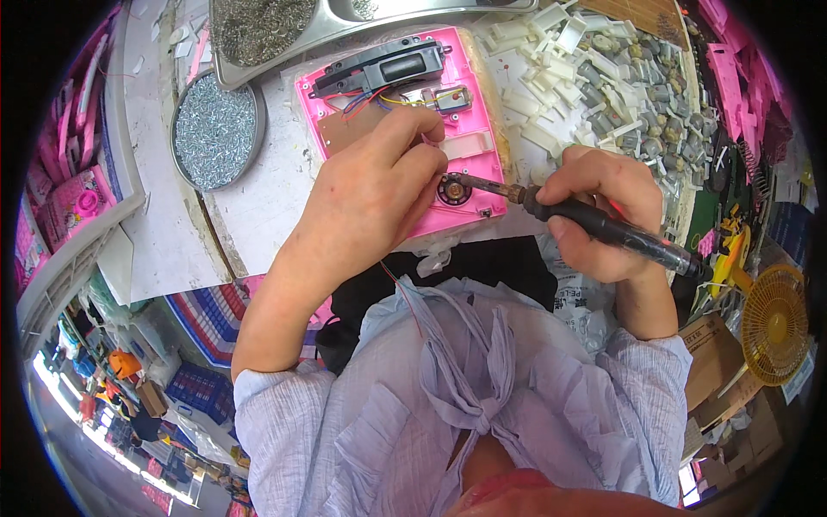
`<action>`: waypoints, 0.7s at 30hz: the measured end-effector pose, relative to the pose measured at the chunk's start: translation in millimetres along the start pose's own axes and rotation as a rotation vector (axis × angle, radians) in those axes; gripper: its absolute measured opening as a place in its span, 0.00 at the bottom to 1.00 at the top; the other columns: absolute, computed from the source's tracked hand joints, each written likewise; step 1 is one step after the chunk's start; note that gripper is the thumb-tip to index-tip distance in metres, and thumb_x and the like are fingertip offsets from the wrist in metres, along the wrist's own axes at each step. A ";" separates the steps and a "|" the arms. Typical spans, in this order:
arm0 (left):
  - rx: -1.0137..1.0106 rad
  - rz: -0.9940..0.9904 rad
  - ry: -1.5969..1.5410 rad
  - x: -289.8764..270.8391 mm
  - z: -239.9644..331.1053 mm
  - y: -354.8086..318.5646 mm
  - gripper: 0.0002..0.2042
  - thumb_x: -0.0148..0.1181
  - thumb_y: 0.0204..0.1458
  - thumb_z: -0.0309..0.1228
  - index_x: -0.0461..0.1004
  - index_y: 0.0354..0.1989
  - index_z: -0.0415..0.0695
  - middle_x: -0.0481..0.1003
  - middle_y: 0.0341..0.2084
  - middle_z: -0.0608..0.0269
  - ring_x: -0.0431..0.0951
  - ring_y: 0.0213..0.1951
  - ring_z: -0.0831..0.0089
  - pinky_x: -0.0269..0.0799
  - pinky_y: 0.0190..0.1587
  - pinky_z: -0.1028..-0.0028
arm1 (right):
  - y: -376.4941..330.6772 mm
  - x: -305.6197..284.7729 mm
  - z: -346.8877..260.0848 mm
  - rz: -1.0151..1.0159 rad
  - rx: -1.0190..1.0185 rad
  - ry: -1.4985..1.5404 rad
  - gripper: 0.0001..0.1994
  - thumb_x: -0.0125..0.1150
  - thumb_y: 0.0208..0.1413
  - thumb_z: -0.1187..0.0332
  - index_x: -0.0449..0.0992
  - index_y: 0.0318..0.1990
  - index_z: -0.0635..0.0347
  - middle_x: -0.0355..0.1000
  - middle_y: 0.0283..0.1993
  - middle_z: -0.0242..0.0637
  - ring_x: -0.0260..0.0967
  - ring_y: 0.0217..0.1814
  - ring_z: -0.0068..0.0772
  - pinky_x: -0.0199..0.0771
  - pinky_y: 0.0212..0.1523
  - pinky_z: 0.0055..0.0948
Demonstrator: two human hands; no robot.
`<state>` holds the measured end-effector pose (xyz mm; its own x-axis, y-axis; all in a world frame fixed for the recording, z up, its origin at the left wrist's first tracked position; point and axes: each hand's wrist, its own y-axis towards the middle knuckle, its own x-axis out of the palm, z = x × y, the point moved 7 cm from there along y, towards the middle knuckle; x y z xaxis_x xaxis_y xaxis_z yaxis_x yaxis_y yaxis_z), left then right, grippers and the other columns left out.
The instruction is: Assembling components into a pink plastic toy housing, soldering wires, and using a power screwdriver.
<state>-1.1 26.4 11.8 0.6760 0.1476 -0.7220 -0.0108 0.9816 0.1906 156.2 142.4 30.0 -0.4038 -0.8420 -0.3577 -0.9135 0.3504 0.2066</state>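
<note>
A pink plastic housing (pixel 422 226) lies on the worktable in front of me, with a long black module (pixel 388 71), a small metal motor-like part (pixel 438 99), a brown circuit board (pixel 343 129) and coloured wires in it. My right hand (pixel 607 207) is closed round the black handle of a soldering iron (pixel 594 222). The iron's tip touches or hovers just over a small round speaker (pixel 454 191) near the housing's lower edge. My left hand (pixel 379 185) rests over the housing, its fingers pinched beside the speaker; what they hold is hidden. Thin wires trail below that hand.
A round dish of small screws (pixel 218 129) stands on the left. Behind are metal trays (pixel 323 30) with small metal parts. White plastic pieces (pixel 551 77) and grey motor-like parts (pixel 655 112) are heaped on the right. A yellow fan (pixel 775 323) stands at the far right.
</note>
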 end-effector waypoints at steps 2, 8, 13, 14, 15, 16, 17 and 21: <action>-0.006 -0.011 0.002 0.1 0.1 0.2 0.12 0.68 0.44 0.19 0.76 0.38 0.40 0.73 0.46 0.54 0.79 0.44 0.56 0.77 0.43 0.63 | 0.2 0.8 0.9 -0.015 0.016 -0.015 0.14 0.63 0.36 0.79 0.77 0.35 0.67 0.76 0.30 0.39 0.59 0.21 0.28 0.56 0.22 0.29; -0.028 -0.050 0.024 1.2 0.1 0.2 0.12 0.68 0.45 0.19 0.76 0.38 0.41 0.73 0.47 0.55 0.79 0.46 0.55 0.77 0.44 0.63 | 3.9 0.0 0.9 -0.045 0.071 -0.034 0.14 0.65 0.37 0.78 0.78 0.36 0.65 0.71 0.25 0.35 0.59 0.19 0.24 0.56 0.21 0.27; -0.014 -0.036 0.030 0.4 0.9 0.5 0.12 0.68 0.44 0.20 0.76 0.38 0.41 0.74 0.46 0.55 0.78 0.47 0.55 0.77 0.44 0.62 | 5.4 -13.7 -2.9 0.035 0.054 0.016 0.12 0.66 0.42 0.77 0.80 0.38 0.63 0.66 0.17 0.26 0.60 0.16 0.16 0.56 0.21 0.21; -0.012 -0.033 0.028 0.2 0.6 0.6 0.12 0.68 0.44 0.20 0.76 0.38 0.41 0.74 0.46 0.55 0.78 0.47 0.54 0.77 0.44 0.62 | 3.0 -17.3 -2.9 0.060 0.062 0.039 0.12 0.66 0.42 0.78 0.80 0.38 0.64 0.66 0.17 0.26 0.60 0.16 0.16 0.56 0.21 0.21; -0.010 -0.029 0.028 0.3 0.5 0.4 0.12 0.68 0.44 0.20 0.76 0.38 0.41 0.74 0.46 0.55 0.78 0.47 0.54 0.77 0.45 0.62 | -0.3 -20.5 -2.5 0.086 0.068 0.063 0.13 0.66 0.42 0.78 0.79 0.39 0.65 0.66 0.18 0.26 0.60 0.16 0.15 0.56 0.21 0.20; -0.011 -0.028 0.026 0.4 0.1 0.1 0.12 0.68 0.44 0.20 0.76 0.38 0.41 0.74 0.46 0.55 0.78 0.47 0.54 0.77 0.44 0.62 | -2.9 -22.7 -2.5 0.112 0.075 0.086 0.13 0.66 0.43 0.78 0.79 0.39 0.66 0.67 0.18 0.26 0.61 0.17 0.15 0.56 0.21 0.19; -0.011 -0.027 0.024 0.4 -0.4 -0.3 0.12 0.69 0.44 0.20 0.76 0.38 0.41 0.74 0.46 0.55 0.78 0.47 0.54 0.77 0.44 0.62 | -4.5 -22.4 -2.7 0.110 0.087 0.081 0.12 0.66 0.44 0.76 0.78 0.39 0.67 0.66 0.20 0.28 0.59 0.19 0.17 0.54 0.23 0.22; -0.012 -0.026 0.044 1.1 -0.3 -1.0 0.12 0.69 0.44 0.20 0.76 0.38 0.40 0.74 0.46 0.55 0.78 0.46 0.54 0.77 0.44 0.62 | -5.5 -18.6 -0.7 0.089 0.092 0.069 0.12 0.66 0.44 0.76 0.78 0.39 0.67 0.66 0.20 0.28 0.58 0.18 0.17 0.54 0.22 0.22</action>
<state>-0.6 25.6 10.6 0.6427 0.1273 -0.7554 -0.0029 0.9865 0.1638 168.8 155.8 36.1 -0.4817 -0.8312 -0.2778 -0.8764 0.4581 0.1487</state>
